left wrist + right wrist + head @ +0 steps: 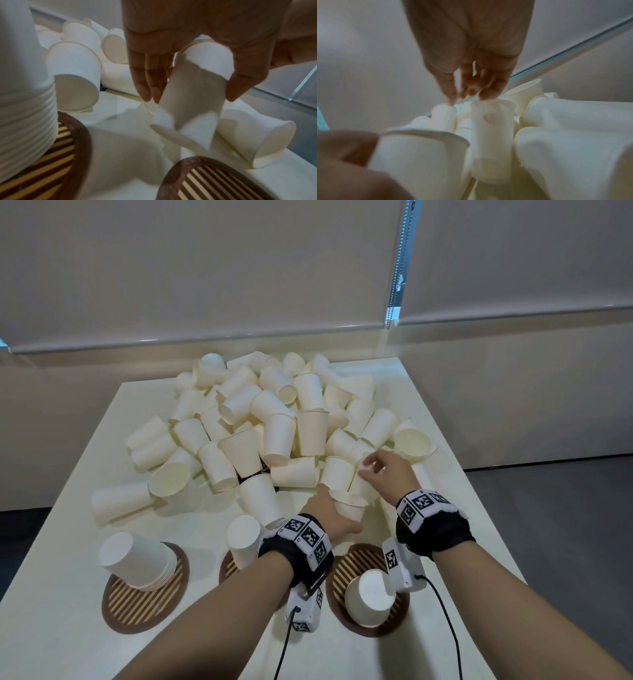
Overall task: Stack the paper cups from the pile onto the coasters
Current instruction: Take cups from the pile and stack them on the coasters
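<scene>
Left hand (330, 517): grips an upright white paper cup (349, 506) by its side.
Right hand (385, 470): fingertips pinch the base of another white paper cup (491, 142) in the pile.

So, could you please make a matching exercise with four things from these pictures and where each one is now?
Things:
1. left hand
2. right hand
3. left coaster
4. right coaster

Places or states:
a. reaches into the pile of paper cups
b. holds an upright paper cup, opening up
c. carries one upturned cup
d. carries a nested stack of upturned cups

Pairs: 1-b, 2-a, 3-d, 4-c
</scene>
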